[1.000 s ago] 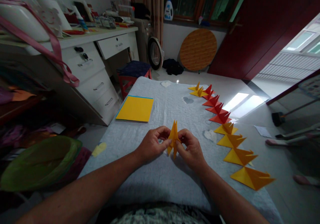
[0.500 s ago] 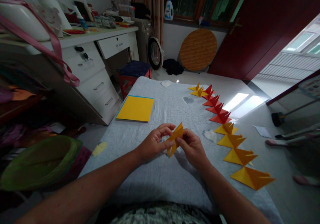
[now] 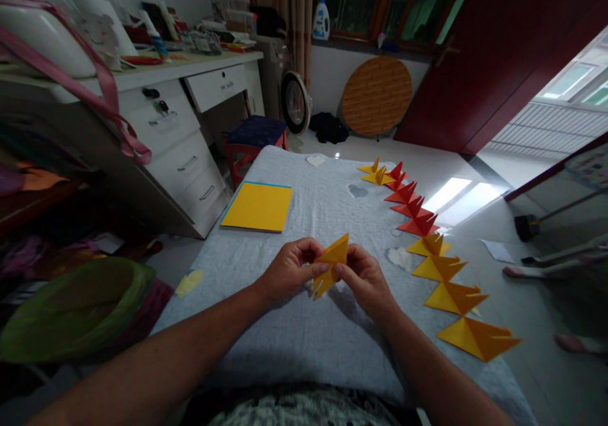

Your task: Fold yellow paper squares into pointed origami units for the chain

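Both hands pinch a folded yellow paper piece (image 3: 330, 263) just above a pale blue cloth-covered table (image 3: 304, 331). My left hand (image 3: 286, 269) grips its left side with fingers closed. My right hand (image 3: 365, 277) holds its right side with thumb and fingertips pressed together. The piece is a pointed triangle, tilted, with flaps hanging at its lower left. A stack of yellow square sheets (image 3: 257, 206) lies flat further back on the left.
A curved row of several folded yellow and red paper pieces (image 3: 430, 245) runs along the table's right edge. A white desk with drawers (image 3: 190, 122) stands at the left, a green bowl (image 3: 71, 306) near left, a red stool (image 3: 251, 138) beyond the table.
The paper piece was held upright and narrow; it has tilted to the right and opened out to show a broad triangular face. Both hands stayed in place.
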A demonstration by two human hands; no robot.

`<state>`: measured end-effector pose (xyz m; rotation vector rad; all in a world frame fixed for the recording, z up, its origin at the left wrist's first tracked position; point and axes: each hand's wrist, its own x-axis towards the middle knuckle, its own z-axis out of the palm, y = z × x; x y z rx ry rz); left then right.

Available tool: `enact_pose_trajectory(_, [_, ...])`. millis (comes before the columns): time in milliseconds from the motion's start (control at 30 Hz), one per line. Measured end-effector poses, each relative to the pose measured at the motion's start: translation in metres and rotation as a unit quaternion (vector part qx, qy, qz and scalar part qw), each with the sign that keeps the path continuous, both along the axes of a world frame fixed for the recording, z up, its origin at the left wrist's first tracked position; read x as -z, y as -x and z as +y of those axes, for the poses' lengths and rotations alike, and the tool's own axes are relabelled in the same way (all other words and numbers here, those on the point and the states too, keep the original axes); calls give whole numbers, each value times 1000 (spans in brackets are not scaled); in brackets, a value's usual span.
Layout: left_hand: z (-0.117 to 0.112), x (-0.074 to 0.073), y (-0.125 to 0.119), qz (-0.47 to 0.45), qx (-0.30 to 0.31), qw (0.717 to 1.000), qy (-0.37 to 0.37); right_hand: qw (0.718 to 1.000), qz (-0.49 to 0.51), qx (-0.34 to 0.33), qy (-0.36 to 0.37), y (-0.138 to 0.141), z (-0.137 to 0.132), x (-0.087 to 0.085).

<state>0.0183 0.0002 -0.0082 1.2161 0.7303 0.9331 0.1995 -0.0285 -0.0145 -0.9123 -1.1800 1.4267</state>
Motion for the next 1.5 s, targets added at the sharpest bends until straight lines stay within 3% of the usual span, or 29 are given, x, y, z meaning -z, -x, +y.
enact_pose_trajectory(167, [-4, -2, -2, 41, -33, 997, -53, 1000, -30, 9, 3, 1, 0, 0])
enact_pose_trajectory(433, [-6, -3, -4, 92, 27, 995, -17, 998, -43, 44, -5, 1, -1, -1])
enact_pose_trajectory(567, [-5, -4, -4, 98, 13, 995, -11, 998, -46, 32, 6, 3, 0, -2])
enact_pose_trajectory(733, [-5, -1, -5, 62, 21, 998, 4, 997, -64, 48, 7, 1, 2, -3])
enact_pose_trajectory(900, [-4, 6, -6, 36, 47, 995, 75, 993, -78, 91, 2, -2, 3, 0])
enact_pose_trajectory(1000, [-3, 5, -6, 34, 19, 997, 62, 995, -67, 69, 24, -1, 3, 2])
enact_pose_trajectory(1133, [-3, 2, -6, 15, 39, 998, 45, 997, -47, 51, 45, -1, 4, 2])
enact_pose_trajectory(1233, [-4, 2, -4, 30, 48, 998, 21, 996, -30, 72, 52, 0, 5, 1])
enact_pose_trajectory(1333, [-4, 2, 1, 28, 25, 999, -36, 995, 24, 49, 82, -1, 7, 0])
enact_pose_trajectory(1400, [-3, 1, 5, 61, -4, 991, -116, 991, 66, 16, 115, -1, 8, 1])
enact_pose_trajectory(1500, [-2, -4, 8, 158, -29, 950, -268, 982, 102, -11, 156, -2, 8, 2])
